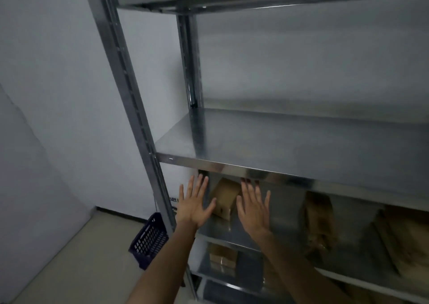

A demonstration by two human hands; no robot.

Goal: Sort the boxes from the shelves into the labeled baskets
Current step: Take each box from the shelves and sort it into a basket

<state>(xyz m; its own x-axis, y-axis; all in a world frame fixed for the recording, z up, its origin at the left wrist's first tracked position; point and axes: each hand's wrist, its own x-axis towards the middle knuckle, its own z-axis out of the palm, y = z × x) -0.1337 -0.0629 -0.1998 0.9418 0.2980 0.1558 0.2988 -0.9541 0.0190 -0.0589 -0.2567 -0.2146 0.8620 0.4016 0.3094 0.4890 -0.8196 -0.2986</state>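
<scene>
Reaching with fingers spread and holding nothing, left hand point(193, 205) and right hand point(253, 207) flank a cardboard box point(225, 199), seemingly not touching it.

Dim, cool grey light; soft, low-contrast picture.
Glares along the front lip of the grey galvanised steel shelf point(255, 172); falls into deep shade underneath. Smears the brown cardboard boxes point(318, 220) at lower right with blur; keeps the small tan cardboard box point(226, 194) near centre sharper. Tilts the slotted steel upright point(124, 83) at left through wide-angle distortion. Goes mottled, out of focus along the top edge.
</scene>
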